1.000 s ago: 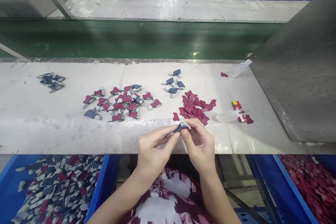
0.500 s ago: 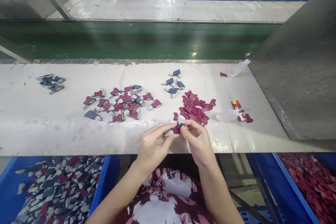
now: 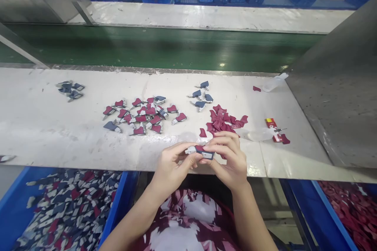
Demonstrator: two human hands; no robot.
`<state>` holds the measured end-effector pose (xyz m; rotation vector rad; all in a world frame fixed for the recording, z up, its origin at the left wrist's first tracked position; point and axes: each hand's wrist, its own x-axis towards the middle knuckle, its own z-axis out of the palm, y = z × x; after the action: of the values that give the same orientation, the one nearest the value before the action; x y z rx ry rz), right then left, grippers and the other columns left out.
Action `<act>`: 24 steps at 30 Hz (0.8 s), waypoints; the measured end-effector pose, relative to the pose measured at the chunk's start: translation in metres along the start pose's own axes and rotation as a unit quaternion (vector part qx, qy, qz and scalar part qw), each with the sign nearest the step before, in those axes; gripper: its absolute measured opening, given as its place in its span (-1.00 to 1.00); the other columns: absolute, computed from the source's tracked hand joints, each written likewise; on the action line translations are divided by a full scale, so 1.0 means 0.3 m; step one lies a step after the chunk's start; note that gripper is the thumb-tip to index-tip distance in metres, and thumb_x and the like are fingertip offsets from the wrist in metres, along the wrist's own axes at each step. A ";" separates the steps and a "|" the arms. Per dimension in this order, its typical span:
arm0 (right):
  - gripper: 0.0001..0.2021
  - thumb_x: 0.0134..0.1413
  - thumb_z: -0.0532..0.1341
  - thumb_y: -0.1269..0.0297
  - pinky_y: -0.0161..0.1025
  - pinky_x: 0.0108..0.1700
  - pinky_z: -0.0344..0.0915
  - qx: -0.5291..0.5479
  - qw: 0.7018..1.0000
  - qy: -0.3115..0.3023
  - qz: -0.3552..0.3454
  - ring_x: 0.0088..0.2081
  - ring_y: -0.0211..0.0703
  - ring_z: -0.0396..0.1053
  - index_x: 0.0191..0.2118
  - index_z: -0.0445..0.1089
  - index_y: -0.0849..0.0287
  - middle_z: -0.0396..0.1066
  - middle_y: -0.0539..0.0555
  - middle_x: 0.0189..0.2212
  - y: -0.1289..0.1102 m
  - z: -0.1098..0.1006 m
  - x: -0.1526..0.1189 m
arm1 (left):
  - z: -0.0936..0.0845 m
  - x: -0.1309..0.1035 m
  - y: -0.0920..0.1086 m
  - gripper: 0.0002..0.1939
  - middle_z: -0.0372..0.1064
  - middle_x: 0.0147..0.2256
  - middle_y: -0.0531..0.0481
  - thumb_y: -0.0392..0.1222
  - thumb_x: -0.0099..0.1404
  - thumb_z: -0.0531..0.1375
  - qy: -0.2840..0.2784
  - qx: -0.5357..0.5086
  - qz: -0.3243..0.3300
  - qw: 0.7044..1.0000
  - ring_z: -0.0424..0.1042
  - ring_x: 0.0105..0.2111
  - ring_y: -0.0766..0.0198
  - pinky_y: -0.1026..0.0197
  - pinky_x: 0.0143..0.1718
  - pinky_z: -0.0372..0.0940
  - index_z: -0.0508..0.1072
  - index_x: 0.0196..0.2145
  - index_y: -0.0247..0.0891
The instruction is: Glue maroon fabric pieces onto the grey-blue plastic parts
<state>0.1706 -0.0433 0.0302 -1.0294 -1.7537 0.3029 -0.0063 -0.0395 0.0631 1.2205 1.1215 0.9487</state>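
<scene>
Between my two hands, above the bench's front edge, is a small grey, navy and maroon plastic part (image 3: 206, 154). My left hand (image 3: 175, 164) pinches its pale end with thumb and fingers. My right hand (image 3: 229, 159) closes on the navy end, fingertips on the maroon face. Just beyond the right hand lies a heap of thin maroon pieces (image 3: 220, 119), with one single maroon piece (image 3: 203, 132) apart from it. Left of my hands spreads a group of similar parts (image 3: 141, 115), mostly maroon-topped. Several navy-topped parts (image 3: 200, 96) lie behind the maroon heap.
On the right are a clear squeeze bottle (image 3: 260, 135), a red box (image 3: 273, 128) and another bottle (image 3: 273, 82). Blue bins of parts (image 3: 118, 200) and maroon pieces (image 3: 332, 208) stand below the bench. A green conveyor (image 3: 176, 49) runs behind; a metal panel (image 3: 338, 86) borders the right.
The part in my hands has turned, so its navy and grey side now faces me. My right hand's fingers have shifted along it and spread more. The camera view has moved slightly.
</scene>
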 end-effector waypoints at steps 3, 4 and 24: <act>-0.74 0.14 0.29 0.40 0.07 -0.04 0.34 -0.011 1.000 -0.023 0.008 -0.10 0.02 0.32 -0.08 0.43 -0.10 0.43 0.04 -0.27 -0.002 0.025 -0.003 | -0.012 -0.012 0.005 -0.84 0.57 -0.37 -0.04 -0.13 0.28 0.31 0.003 0.003 -0.010 1.000 0.49 -0.51 0.29 0.31 -0.45 0.47 0.63 -0.25 -0.25; -0.72 0.14 0.26 0.43 0.06 -0.04 0.33 -0.017 1.000 -0.025 0.008 -0.10 0.00 0.31 -0.09 0.42 -0.11 0.42 0.04 -0.26 -0.005 0.032 -0.007 | -0.014 -0.014 0.004 -0.82 0.57 -0.37 -0.04 -0.12 0.29 0.30 0.002 0.001 -0.016 1.000 0.50 -0.50 0.28 0.30 -0.45 0.48 0.63 -0.23 -0.25; -0.57 0.30 0.19 0.08 -0.08 -0.11 0.45 0.110 0.977 -0.013 0.183 -0.02 0.00 0.47 0.22 0.34 0.04 0.48 0.19 0.07 0.004 0.053 -0.032 | -0.002 0.034 -0.008 -0.77 0.58 -0.21 -0.08 -0.11 0.28 0.32 0.034 -0.008 0.008 0.999 0.57 -0.24 0.20 0.25 -0.17 0.47 0.60 -0.15 -0.25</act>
<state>0.1585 -0.0457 0.0164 -1.1846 -1.5051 0.7291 -0.0049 -0.0297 0.0595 1.1941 1.1563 1.0161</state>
